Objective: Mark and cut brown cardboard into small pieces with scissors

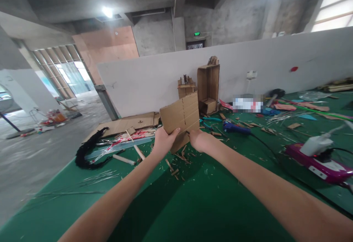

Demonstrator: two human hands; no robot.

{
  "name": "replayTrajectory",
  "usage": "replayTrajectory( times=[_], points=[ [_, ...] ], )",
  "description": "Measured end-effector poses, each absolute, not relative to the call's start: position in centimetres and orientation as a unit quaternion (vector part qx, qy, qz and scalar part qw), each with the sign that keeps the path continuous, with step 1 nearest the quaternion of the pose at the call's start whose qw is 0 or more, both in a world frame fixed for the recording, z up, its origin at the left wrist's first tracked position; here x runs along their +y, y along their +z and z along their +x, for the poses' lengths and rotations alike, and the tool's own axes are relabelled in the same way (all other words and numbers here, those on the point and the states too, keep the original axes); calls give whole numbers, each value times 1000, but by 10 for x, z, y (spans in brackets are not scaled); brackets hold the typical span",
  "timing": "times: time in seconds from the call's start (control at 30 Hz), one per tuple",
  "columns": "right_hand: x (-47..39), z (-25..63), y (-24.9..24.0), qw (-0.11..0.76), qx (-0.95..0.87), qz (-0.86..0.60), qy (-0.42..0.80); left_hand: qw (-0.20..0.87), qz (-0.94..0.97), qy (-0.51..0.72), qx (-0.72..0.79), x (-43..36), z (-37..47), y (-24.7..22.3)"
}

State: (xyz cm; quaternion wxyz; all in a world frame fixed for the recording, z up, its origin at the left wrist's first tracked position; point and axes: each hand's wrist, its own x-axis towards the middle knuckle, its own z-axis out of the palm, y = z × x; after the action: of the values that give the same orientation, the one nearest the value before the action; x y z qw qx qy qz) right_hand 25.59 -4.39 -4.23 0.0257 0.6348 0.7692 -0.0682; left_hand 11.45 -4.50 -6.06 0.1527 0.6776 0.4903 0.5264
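Note:
A flat piece of cardboard (180, 115) is held up above the green table, with a row of dark marks or slits running down its middle. My left hand (164, 141) grips its lower left edge, the thumb lying on the near face. At the lower right edge is my right hand (197, 141), its fingers closed around a small dark object whose tip touches the cardboard; what it is I cannot make out. Behind the piece stand a tall open cardboard box (209, 84) and a smaller cardboard structure (186, 87).
Cardboard scraps (174, 170) litter the green table (193, 212). A blue glue gun (235, 128) with a black cord and a magenta power strip (320, 163) lie right. Black fibre (89, 150), wooden sticks (124, 159) and flat cardboard (132, 122) lie left. A white partition (151, 84) stands behind.

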Motion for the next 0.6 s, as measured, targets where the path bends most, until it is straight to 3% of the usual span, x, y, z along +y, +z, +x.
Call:
replayTrajectory(
  times=[0.6],
  points=[
    [-49,252,-48,68,742,660,-96,157,678,527,489,-46,115,-60]
  ],
)
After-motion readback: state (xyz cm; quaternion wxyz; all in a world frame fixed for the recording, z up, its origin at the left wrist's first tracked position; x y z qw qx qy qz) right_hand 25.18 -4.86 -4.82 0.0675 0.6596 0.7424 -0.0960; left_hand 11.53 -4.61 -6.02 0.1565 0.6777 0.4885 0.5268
